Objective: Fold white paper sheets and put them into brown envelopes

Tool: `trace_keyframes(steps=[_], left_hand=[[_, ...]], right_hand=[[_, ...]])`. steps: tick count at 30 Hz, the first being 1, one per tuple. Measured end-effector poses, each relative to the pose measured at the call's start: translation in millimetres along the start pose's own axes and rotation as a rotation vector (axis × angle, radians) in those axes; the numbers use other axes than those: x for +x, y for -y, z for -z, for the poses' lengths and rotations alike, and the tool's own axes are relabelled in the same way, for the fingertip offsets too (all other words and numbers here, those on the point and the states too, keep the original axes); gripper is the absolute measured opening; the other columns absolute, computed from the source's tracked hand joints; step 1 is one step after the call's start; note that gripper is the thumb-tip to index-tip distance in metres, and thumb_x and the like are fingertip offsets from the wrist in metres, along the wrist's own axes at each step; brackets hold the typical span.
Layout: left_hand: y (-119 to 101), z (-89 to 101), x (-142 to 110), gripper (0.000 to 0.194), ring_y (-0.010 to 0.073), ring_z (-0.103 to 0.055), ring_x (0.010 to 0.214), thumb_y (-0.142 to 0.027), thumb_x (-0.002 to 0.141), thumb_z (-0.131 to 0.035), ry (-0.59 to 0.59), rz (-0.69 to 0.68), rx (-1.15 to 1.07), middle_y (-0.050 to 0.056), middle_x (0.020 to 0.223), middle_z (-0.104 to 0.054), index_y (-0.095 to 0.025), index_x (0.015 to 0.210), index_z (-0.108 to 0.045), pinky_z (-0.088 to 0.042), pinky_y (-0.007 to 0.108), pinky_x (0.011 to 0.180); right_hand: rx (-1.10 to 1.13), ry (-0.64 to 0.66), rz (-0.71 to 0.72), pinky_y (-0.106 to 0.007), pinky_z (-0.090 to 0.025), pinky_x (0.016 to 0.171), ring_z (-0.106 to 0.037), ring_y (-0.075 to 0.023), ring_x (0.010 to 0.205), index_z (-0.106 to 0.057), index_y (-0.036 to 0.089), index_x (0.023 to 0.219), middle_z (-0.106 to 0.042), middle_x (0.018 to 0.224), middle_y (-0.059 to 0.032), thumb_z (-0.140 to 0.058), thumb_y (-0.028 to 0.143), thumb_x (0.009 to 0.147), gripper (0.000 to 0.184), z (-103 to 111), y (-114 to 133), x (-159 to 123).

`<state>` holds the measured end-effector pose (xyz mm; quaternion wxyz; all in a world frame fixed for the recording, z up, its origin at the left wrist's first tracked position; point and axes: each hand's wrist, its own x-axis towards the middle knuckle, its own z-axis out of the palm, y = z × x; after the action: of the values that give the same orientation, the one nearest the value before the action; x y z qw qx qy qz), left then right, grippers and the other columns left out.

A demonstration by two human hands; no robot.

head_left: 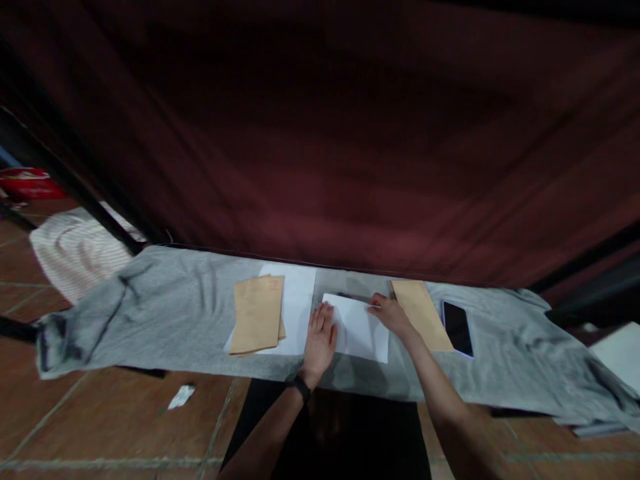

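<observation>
A sheet of white paper lies in front of me on the grey cloth, its far edge looking folded over. My left hand rests flat on the paper's left side, fingers stretched out, a dark band on the wrist. At the paper's far right edge, my right hand is closed with thumb and fingertips pinching it. Left of my hands, brown envelopes overlap on top of more white paper. Another brown envelope lies just right of my right hand.
Right of the single envelope lies a phone with a dark screen. Grey cloth covers the narrow table. A dark red curtain hangs behind it. Striped fabric is at the left, and a crumpled tissue lies on the tiled floor.
</observation>
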<state>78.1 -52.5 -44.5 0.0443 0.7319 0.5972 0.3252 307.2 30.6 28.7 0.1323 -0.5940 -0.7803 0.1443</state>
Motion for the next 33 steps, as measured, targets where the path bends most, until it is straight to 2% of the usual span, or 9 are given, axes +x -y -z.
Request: trace_keyframes(steps=[4, 7, 11, 15, 18, 22, 25, 29, 33], left_hand=[[-3.8, 11.4, -5.3, 0.051, 0.0241, -0.025, 0.151, -0.028, 0.102, -0.034, -0.102, 0.083, -0.110, 0.009, 0.162, -0.030, -0.022, 0.152, -0.034, -0.028, 0.052, 0.123], [-3.4, 8.8, -11.0, 0.045, 0.0234, -0.039, 0.144, -0.032, 0.102, -0.035, -0.153, 0.219, -0.289, 0.010, 0.155, -0.043, -0.022, 0.144, -0.045, -0.035, 0.049, 0.120], [4.3, -1.9, -20.1, 0.038, 0.0230, -0.063, 0.120, -0.033, 0.100, -0.034, -0.160, 0.402, -0.608, 0.012, 0.129, -0.066, -0.019, 0.128, -0.057, -0.052, 0.044, 0.105], [6.4, 0.3, -38.6, 0.043, 0.0218, -0.067, 0.113, -0.027, 0.100, -0.029, -0.242, 0.546, -0.658, 0.014, 0.129, -0.065, -0.019, 0.137, -0.048, -0.058, 0.040, 0.096], [-9.7, 11.8, -54.7, 0.048, 0.0234, -0.052, 0.134, -0.023, 0.099, -0.030, -0.253, 0.442, -0.440, 0.013, 0.144, -0.053, -0.021, 0.147, -0.037, -0.047, 0.044, 0.111], [-47.4, 18.6, -56.4, 0.051, 0.0227, -0.034, 0.147, -0.026, 0.102, -0.030, -0.026, 0.115, -0.274, 0.010, 0.158, -0.039, -0.025, 0.153, -0.029, -0.038, 0.046, 0.118], [-65.0, 6.1, -39.4, 0.054, 0.0249, -0.025, 0.151, -0.033, 0.102, -0.033, 0.135, -0.076, -0.132, 0.009, 0.162, -0.031, -0.024, 0.155, -0.026, -0.036, 0.050, 0.118], [-61.8, -22.1, -14.1, 0.054, 0.0268, -0.028, 0.149, -0.036, 0.102, -0.035, 0.221, -0.136, 0.065, 0.015, 0.159, -0.037, -0.014, 0.151, -0.037, -0.034, 0.052, 0.119], [-49.3, -39.8, -3.2, 0.057, 0.0249, -0.029, 0.149, -0.038, 0.100, -0.036, 0.240, -0.144, 0.167, 0.014, 0.157, -0.039, -0.013, 0.151, -0.037, -0.027, 0.052, 0.122]], right_hand=[[0.039, -0.254, 0.132, -0.031, -0.049, 0.082, -0.067, -0.0201, 0.092, -0.064, 0.023, 0.101, -0.072, 0.097, -0.0033, -0.049, 0.030, 0.099, 0.017, 31.3, 13.1, -18.4], [0.011, -0.448, 0.273, -0.039, -0.048, 0.096, -0.064, -0.0234, 0.104, -0.065, 0.023, 0.101, -0.071, 0.106, -0.0078, -0.043, 0.031, 0.102, 0.023, 34.2, 21.1, -39.8], [-0.039, -0.415, 0.346, -0.046, -0.046, 0.104, -0.063, -0.0245, 0.108, -0.065, 0.024, 0.106, -0.070, 0.111, -0.0073, -0.040, 0.023, 0.101, 0.026, 0.0, 16.9, -70.2], [-0.040, -0.311, 0.304, -0.048, -0.048, 0.104, -0.062, -0.0259, 0.114, -0.064, 0.028, 0.116, -0.070, 0.114, -0.0050, -0.041, 0.014, 0.095, 0.034, -46.7, 2.2, -98.1], [-0.004, -0.273, 0.306, -0.047, -0.048, 0.106, -0.061, -0.0254, 0.118, -0.063, 0.027, 0.118, -0.070, 0.118, -0.0053, -0.043, 0.011, 0.092, 0.037, -68.9, -3.7, -114.3], [0.056, -0.278, 0.324, -0.048, -0.050, 0.105, -0.060, -0.0239, 0.120, -0.062, 0.024, 0.117, -0.069, 0.120, -0.0058, -0.041, 0.007, 0.089, 0.039, -81.2, -1.6, -127.1], [0.071, -0.263, 0.320, -0.048, -0.051, 0.104, -0.062, -0.0235, 0.118, -0.060, 0.023, 0.120, -0.069, 0.121, -0.0073, -0.039, 0.003, 0.085, 0.046, -85.8, 1.3, -132.9], [0.081, -0.294, 0.290, -0.048, -0.052, 0.103, -0.062, -0.0242, 0.118, -0.063, 0.023, 0.115, -0.070, 0.117, -0.0082, -0.039, 0.005, 0.088, 0.040, -90.6, 3.0, -137.9], [0.098, -0.318, 0.300, -0.045, -0.053, 0.102, -0.062, -0.0229, 0.119, -0.063, 0.023, 0.110, -0.070, 0.118, -0.0075, -0.041, 0.006, 0.090, 0.035, -92.9, 2.3, -139.4]])
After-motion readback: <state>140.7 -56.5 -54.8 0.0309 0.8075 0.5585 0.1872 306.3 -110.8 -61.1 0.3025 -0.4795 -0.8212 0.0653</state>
